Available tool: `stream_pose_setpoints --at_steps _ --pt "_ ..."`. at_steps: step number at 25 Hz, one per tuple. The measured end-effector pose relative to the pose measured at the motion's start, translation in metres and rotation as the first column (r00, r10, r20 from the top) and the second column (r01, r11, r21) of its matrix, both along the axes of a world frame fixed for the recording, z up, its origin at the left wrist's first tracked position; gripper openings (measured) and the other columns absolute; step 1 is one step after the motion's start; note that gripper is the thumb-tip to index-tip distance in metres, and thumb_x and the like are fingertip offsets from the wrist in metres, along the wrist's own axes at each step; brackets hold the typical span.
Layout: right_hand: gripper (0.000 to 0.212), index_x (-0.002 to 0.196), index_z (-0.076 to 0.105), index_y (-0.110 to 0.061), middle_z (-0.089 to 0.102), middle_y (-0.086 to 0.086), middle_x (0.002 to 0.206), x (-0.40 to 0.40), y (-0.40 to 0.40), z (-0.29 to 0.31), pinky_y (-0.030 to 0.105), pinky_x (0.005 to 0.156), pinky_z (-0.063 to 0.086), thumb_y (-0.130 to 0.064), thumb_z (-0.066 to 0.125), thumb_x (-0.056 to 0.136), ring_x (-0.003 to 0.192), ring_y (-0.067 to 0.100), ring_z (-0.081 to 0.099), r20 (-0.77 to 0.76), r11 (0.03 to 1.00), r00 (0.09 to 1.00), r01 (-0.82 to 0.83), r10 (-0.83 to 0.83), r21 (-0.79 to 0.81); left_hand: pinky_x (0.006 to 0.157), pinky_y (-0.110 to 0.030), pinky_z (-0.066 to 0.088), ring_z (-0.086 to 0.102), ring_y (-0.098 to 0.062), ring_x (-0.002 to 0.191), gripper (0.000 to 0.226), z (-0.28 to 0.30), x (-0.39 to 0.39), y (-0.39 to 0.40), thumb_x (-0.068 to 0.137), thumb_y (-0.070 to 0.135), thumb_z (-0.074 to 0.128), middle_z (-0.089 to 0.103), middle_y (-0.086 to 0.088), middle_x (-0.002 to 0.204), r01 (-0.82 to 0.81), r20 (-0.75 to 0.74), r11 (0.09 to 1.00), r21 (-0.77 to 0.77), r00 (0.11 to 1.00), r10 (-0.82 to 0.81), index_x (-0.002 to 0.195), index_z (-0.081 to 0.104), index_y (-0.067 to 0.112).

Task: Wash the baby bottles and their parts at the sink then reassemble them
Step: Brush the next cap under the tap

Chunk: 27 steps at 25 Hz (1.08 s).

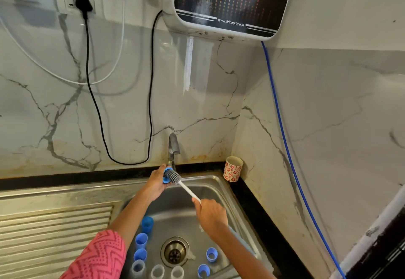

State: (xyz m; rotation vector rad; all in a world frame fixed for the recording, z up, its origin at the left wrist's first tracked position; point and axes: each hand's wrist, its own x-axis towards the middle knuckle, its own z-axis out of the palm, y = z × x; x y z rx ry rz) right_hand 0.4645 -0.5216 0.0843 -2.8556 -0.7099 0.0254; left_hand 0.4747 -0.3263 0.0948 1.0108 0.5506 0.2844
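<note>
Item: blue bottle ring (167, 176), held just below the tap (173, 147) in the closed left hand (156, 180). Right hand (211, 215) grips the brush (175, 176) handle. Advice: rotate ring against bristles, reaching the threads. Remaining parts lie near the drain (174, 250).

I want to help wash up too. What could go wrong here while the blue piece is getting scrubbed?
1. The left hand holds the small blue piece out over the sink; if wet, it might slip and drop.
2. The brush could flick water toward the plug on the wall.
3. Loose pieces lie around the drain; a dropped one might knock them about.
</note>
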Motion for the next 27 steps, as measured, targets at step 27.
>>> stream_pose_setpoints --at_steps 27 --pt "0.053 0.064 0.053 -0.017 0.053 0.004 0.069 0.039 -0.023 -0.007 0.027 0.065 0.037 -0.049 0.031 0.099 0.073 0.021 0.053 -0.253 0.965 0.967 0.047 0.021 0.26 0.102 -0.046 0.042 0.045 -0.037 0.124 0.042 -0.021 0.019 -0.006 0.093 -0.002 0.05 0.041 -0.025 0.138 -0.011 -0.19 1.0 0.015 0.982 0.013 0.132 0.039 -0.01"
